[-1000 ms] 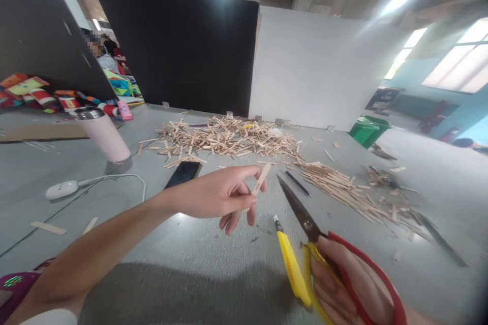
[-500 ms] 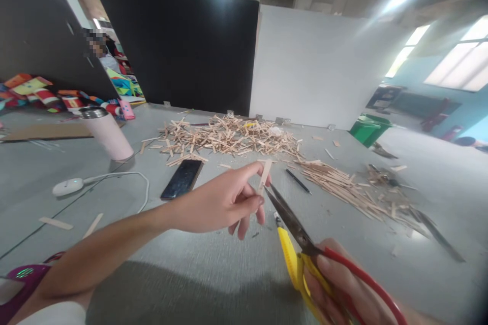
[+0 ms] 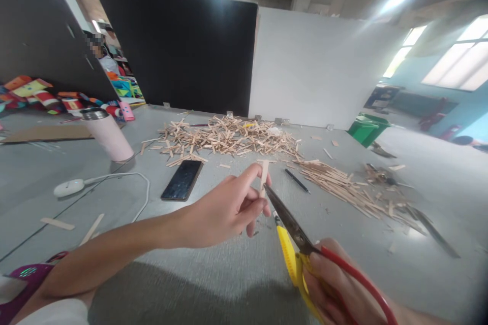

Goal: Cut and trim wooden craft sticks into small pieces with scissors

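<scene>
L hand (image 3: 224, 208) w/ stick (image 3: 264, 176), R hand (image 3: 339, 289) w/ scissors (image 3: 290, 221) touching.

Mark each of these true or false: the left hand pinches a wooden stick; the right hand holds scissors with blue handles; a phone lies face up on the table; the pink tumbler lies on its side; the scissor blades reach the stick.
1. The left hand pinches a wooden stick. True.
2. The right hand holds scissors with blue handles. False: the handles are red and yellow.
3. A phone lies flat on the table, screen up. True.
4. The pink tumbler lies on its side. False: it stands upright.
5. The scissor blades reach the stick. True: their tips meet its lower part.
</scene>
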Available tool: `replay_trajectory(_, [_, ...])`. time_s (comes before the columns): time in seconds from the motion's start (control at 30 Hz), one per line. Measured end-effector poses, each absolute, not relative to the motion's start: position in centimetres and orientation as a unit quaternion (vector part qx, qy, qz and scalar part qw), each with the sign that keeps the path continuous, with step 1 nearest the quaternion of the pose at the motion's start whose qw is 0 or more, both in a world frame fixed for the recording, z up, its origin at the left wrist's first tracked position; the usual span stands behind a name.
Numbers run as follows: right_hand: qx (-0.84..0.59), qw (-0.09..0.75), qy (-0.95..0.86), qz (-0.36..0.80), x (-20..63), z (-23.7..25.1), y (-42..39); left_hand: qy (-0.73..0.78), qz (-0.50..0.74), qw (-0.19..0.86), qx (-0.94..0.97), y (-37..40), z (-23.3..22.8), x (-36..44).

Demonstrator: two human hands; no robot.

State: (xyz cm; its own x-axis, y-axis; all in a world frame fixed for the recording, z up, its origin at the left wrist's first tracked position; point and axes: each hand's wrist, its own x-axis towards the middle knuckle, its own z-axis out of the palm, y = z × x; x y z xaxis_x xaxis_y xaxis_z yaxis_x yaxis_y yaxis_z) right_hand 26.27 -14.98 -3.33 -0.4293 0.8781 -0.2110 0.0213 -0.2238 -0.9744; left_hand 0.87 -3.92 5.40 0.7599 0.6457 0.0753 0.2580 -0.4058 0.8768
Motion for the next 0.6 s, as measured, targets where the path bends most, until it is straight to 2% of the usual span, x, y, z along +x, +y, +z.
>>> replay_trajectory(0.2, [-0.446, 0.320, -0.531, 0.646, 26.2, -2.9, -15.1, 0.282, 0.201, 0.455, 0.820, -3.9, 5.5, 0.7])
replay_trajectory(0.6, [-0.456, 0.367, -0.482, 0.652, 26.5, -3.9, -14.4, 0.305, 0.209, 0.475, 0.798, -3.7, 5.7, 0.3])
